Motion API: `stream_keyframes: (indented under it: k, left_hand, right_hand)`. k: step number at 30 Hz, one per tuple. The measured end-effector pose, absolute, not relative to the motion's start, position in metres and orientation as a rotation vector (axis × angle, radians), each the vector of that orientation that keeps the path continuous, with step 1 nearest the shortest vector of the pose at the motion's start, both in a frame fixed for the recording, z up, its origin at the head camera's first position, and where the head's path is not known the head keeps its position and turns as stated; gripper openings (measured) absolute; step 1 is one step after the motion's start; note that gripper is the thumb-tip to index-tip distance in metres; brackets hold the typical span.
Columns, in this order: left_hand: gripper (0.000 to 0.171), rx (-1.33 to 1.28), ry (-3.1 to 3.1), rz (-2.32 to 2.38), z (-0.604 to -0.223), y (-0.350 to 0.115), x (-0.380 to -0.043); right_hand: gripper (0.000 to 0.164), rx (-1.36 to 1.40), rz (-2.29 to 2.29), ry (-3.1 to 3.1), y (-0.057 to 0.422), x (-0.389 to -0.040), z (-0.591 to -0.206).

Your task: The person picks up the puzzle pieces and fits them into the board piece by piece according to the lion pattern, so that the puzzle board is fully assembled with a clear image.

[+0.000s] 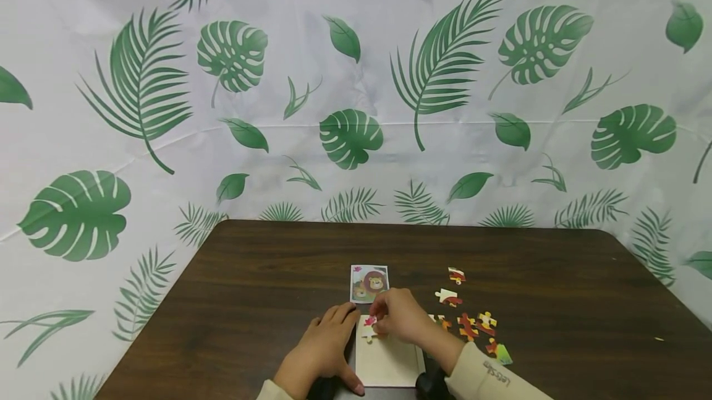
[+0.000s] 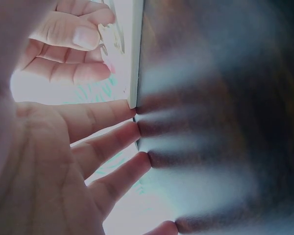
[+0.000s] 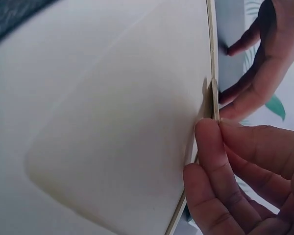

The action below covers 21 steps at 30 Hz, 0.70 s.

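A pale puzzle board (image 1: 389,366) lies at the table's near edge. My right hand (image 1: 403,319) is over its upper part, pinching a jigsaw piece (image 3: 215,95) between thumb and fingers at the board's surface. Part of that piece is hidden by the fingers. At the board's upper left corner shows a pink-and-white puzzle area (image 1: 369,331); I cannot tell where one piece ends. My left hand (image 1: 325,344) rests along the board's left side, fingers spread and nearly straight. In the left wrist view its fingertips touch the table, one against the board's edge (image 2: 135,54).
A lion picture card (image 1: 369,284) lies just beyond the board. Several loose pieces are scattered to the right, among them a white-and-red piece (image 1: 448,297), a far piece (image 1: 457,276) and a green-cornered piece (image 1: 502,353). A leaf-print cloth (image 1: 356,85) hangs behind the table.
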<state>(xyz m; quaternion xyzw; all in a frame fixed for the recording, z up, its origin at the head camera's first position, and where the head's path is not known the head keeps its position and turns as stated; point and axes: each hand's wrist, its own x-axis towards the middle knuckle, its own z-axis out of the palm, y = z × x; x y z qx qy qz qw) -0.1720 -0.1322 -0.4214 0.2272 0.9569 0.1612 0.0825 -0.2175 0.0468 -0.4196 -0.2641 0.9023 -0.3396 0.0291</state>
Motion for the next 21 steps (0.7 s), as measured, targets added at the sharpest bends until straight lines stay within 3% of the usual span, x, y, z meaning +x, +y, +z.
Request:
stream_keyframes:
  k: [21]
  left_hand:
    - [0.115,0.723,2.873,0.486,-0.425,-0.1283,-0.1747]
  right_hand:
    - [0.02,-0.721,-1.049,2.826,0.0437,-0.2163,-0.4219]
